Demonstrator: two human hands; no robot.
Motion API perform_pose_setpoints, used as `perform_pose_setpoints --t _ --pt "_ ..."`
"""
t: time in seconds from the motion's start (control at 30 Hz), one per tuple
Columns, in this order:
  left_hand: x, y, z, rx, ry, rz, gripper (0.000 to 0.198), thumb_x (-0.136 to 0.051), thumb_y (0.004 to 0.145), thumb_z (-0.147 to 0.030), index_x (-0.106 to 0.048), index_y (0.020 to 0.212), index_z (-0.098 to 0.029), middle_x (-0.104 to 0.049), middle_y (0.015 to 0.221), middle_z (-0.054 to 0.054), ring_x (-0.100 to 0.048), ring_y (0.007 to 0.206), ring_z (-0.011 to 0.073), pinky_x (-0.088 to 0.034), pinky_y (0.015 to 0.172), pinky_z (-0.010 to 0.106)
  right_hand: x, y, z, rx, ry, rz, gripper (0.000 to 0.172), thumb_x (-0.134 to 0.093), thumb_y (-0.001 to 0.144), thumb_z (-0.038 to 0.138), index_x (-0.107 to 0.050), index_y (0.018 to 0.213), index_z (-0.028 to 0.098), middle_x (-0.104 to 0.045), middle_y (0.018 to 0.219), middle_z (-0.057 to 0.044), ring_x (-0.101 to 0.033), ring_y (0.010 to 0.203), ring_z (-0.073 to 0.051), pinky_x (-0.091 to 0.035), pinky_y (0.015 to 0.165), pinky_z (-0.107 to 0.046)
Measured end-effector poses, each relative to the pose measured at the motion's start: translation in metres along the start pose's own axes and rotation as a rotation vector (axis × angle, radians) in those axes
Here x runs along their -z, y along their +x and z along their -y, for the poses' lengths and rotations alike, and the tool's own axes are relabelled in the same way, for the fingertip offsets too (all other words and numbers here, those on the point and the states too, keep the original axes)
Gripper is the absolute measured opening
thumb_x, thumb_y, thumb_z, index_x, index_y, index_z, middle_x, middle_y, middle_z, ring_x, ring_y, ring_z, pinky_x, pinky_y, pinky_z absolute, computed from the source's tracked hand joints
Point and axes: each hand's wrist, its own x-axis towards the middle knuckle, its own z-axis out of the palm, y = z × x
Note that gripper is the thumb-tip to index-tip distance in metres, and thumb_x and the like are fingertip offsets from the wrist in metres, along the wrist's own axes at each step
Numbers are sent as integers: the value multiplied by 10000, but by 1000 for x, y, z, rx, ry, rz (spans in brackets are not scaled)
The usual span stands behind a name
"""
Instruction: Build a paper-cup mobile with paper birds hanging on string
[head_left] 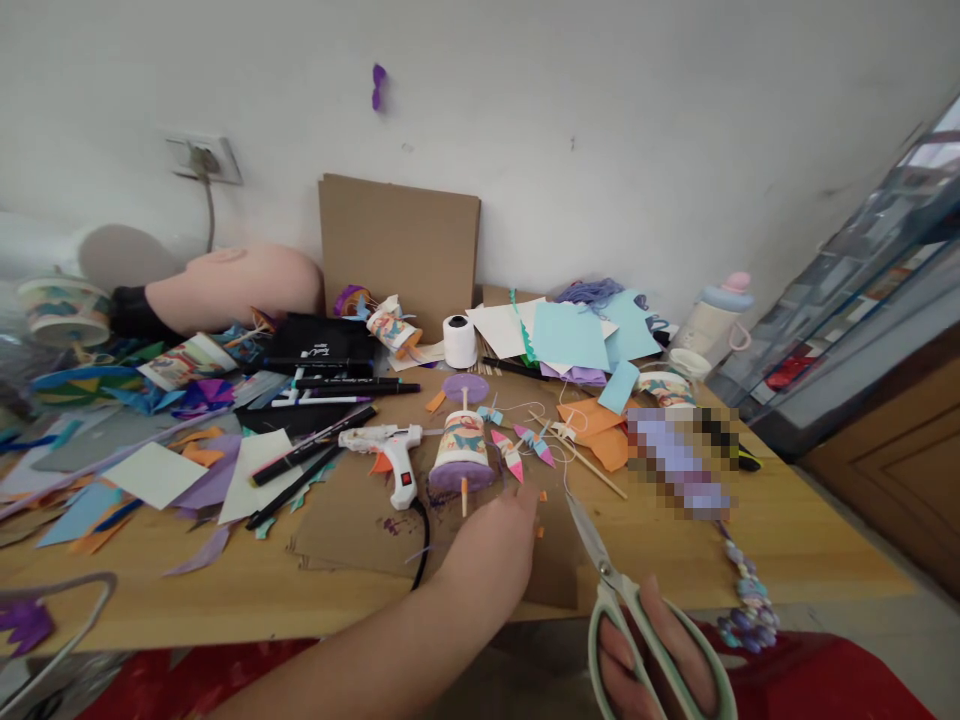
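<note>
My left hand (491,545) reaches over the table edge onto a brown cardboard sheet (360,525). Its fingers are curled down by a small orange scrap; whether they pinch anything is hidden. Just beyond it stands an upturned patterned paper cup (461,450) with a purple rim and a wooden stick through it, with small paper birds (525,447) on strings beside it. My right hand (656,660) grips pale green-handled scissors (622,590) at the bottom right, with the blades pointing up and left towards the cup.
A white glue gun (394,455) lies left of the cup, its black cord trailing to the front. Black markers (337,385), coloured paper scraps, a thread spool (460,341), a bottle (716,315) and a bead string (746,600) crowd the wooden table (810,540). Cardboard (397,245) leans on the wall.
</note>
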Motion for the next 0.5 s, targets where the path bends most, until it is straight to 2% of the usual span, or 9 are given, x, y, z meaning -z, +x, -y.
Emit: perform_pose_setpoints --t 0.17,0.33,0.5 --pt "7 13 -13 -51 81 -2 401 -433 829 65 -624 1117 -139 -636 1204 177 -712 953 289 -543 757 363 5 2 -4 30 62 58 609 -649 695 764 -517 588 179 -434 351 52 -390 278 -57 -226 284 -139" --pt "3 27 -14 -67 44 -17 310 -465 812 57 -678 947 -124 -676 1098 164 -708 943 299 -536 780 386 9 2 -7 40 42 84 596 -628 730 751 -534 604 176 -429 362 54 -374 290 -56 -232 295 -141" --pt "-6 30 -4 -45 -198 -80 214 -511 820 1 -668 824 -144 -697 971 141 -678 940 281 -486 822 388 12 -1 -10 63 -43 -9 635 -540 742 805 -539 609 184 -400 364 55 -333 295 -59 -231 318 -165"
